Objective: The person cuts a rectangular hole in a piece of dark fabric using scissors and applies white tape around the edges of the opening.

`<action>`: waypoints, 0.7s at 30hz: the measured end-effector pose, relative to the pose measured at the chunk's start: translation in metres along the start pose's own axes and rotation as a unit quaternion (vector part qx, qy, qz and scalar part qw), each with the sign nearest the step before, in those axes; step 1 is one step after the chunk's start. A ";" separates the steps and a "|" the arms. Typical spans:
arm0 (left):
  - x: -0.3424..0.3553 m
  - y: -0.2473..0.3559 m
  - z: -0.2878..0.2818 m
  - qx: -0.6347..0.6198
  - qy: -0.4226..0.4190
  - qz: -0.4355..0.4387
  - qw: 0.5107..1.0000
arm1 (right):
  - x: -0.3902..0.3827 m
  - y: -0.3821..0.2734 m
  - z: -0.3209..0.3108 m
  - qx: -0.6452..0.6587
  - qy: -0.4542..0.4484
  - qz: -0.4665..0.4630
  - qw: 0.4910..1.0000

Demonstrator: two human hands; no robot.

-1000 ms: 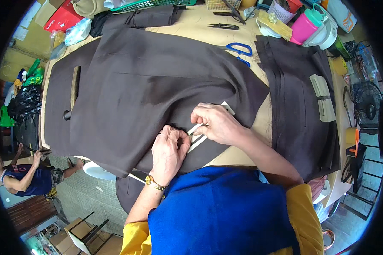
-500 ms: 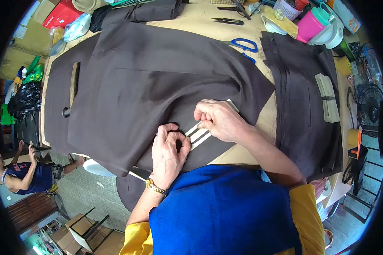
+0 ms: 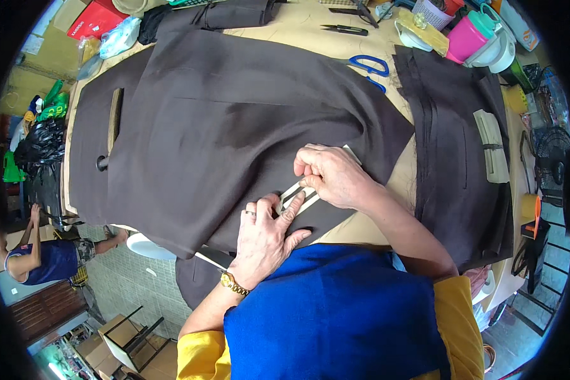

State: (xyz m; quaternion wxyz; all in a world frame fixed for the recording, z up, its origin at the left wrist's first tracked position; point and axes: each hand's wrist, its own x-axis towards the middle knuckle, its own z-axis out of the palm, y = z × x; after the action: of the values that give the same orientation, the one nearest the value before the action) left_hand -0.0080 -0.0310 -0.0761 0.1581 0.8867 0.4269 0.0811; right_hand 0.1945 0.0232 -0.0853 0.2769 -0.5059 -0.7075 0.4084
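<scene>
Both hands have stayed at the near edge of the dark brown fabric [image 3: 234, 126] on the surface [image 3: 310, 31]; the left hand [image 3: 269, 234] now presses flat, the right hand [image 3: 332, 174] pinches the pale strip [image 3: 297, 196], barely shifted.

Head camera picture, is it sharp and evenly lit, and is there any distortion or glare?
Head view: even daylight, no harsh glare; the dark brown fabric shows soft folds. The left hand and right hand look sharp. Fisheye bending curves the table edges, and a black rim vignettes the corners.
</scene>
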 end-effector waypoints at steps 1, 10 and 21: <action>0.000 0.001 0.000 0.006 0.000 0.000 1.000 | 0.000 0.000 0.000 0.003 -0.002 0.000 1.000; -0.012 0.001 0.002 0.014 0.018 -0.022 0.999 | -0.002 0.002 0.000 -0.009 0.000 -0.017 1.000; -0.015 0.004 0.000 0.077 0.038 -0.008 0.996 | -0.063 -0.010 0.036 -0.270 0.009 -0.166 0.948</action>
State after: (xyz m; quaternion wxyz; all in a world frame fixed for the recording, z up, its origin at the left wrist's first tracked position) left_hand -0.0142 -0.0449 -0.0752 0.0739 0.8889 0.4449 0.0802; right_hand 0.1816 -0.0480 -0.0942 0.2004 -0.4411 -0.8626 0.1454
